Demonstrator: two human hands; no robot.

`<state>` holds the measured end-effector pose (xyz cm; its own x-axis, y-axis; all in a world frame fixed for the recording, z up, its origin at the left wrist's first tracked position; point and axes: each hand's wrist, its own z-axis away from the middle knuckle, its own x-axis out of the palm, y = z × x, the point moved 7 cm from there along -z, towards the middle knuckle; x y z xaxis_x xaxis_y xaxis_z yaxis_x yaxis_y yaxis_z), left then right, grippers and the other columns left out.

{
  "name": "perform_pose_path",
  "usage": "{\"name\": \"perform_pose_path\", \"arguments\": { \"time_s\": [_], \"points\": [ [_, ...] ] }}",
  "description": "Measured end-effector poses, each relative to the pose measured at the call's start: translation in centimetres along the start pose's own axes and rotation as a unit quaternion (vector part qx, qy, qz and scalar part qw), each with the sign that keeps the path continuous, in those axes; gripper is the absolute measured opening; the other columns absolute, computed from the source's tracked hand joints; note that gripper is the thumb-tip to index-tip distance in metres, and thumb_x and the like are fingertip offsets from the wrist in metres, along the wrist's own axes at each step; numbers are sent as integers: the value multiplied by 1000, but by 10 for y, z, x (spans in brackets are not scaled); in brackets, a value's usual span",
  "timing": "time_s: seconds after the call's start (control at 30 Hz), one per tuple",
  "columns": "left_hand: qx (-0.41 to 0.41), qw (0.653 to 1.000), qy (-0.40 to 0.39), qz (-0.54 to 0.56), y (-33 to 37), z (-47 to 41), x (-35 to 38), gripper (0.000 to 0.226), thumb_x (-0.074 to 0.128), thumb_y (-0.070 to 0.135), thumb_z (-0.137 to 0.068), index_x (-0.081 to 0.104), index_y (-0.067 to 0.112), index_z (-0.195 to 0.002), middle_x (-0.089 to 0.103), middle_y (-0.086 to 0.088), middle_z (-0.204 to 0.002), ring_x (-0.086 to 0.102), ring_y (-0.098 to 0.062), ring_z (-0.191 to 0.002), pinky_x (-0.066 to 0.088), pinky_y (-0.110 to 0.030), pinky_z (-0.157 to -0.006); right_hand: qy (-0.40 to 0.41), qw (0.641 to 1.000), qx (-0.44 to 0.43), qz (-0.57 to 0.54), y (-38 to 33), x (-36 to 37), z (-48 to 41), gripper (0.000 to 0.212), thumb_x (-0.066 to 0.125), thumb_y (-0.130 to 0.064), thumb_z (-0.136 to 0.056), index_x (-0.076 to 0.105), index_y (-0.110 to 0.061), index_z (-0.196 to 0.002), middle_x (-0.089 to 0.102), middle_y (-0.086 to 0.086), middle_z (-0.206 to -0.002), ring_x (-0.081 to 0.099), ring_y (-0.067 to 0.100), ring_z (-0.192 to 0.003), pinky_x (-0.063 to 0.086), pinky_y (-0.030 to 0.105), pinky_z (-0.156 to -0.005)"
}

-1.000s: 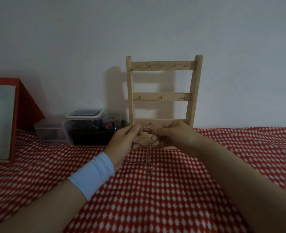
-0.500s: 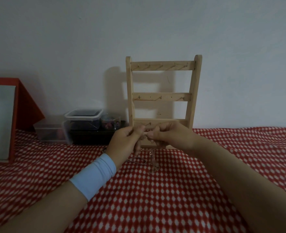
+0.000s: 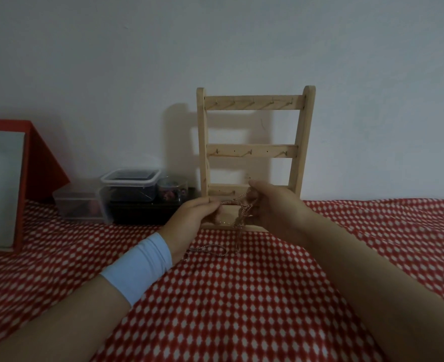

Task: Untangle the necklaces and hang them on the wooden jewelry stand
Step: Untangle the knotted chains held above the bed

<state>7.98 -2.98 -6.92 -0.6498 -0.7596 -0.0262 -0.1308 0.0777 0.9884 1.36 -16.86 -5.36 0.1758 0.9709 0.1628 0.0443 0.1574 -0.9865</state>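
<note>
Red cloth (image 3: 241,309); necklaces (image 3: 237,206) in pinch of left hand (image 3: 189,220), right hand (image 3: 275,210) (stand (image 3: 252,151) behind).

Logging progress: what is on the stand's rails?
The top rail and middle rail show bare hooks only. The bottom rail is partly hidden by the left hand, right hand and the necklaces they hold; its right part cannot be seen.
</note>
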Motion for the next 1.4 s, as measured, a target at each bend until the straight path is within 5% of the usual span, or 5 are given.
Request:
{"name": "perform_pose_path", "arguments": {
  "time_s": [0.2,0.47,0.7,1.0,1.4],
  "points": [
    [-1,987,-2,158,6,4,6,28,41,14,-101,56,4,-80,37,0,-50,57,-18,-56,53,-26,-62,-64,997,-7,44,1,6,3,8,60,-4,-97,57,-4,-104,63,23,-109,65,33,-98,60,36,-85],
    [-17,969,8,247,9,4,6,25,43,16,-102,57,7,-83,51,-2,-64,53,-13,-56,56,-31,-53,-106,989,24,97,9,3,1,41,63,10,-90,60,3,-130,56,38,-130,63,44,-119,54,50,-102],
    [82,975,122,-168,11,5,-12,13,63,15,-92,56,26,-96,63,1,-100,62,-13,-91,52,-29,-79,-28,999,27,10,4,2,0,37,67,13,-84,64,-3,-117,72,15,-82,71,24,-68,63,31,-62],
    [82,981,10,-178,7,11,14,11,67,23,-90,78,25,-91,75,17,-93,67,3,-91,49,-13,-83,1,998,-14,-60,-3,-4,-3,36,69,11,-84,62,-4,-115,74,12,-83,74,23,-73,61,27,-64],
    [5,998,10,-69,3,12,11,34,47,25,-102,72,5,-89,75,-11,-79,69,-24,-69,59,-37,-73,1,940,-112,323,-16,7,10,13,77,-15,-87,80,-13,-100,77,-2,-90,66,-2,-68,49,11,-60]
  ]
}}
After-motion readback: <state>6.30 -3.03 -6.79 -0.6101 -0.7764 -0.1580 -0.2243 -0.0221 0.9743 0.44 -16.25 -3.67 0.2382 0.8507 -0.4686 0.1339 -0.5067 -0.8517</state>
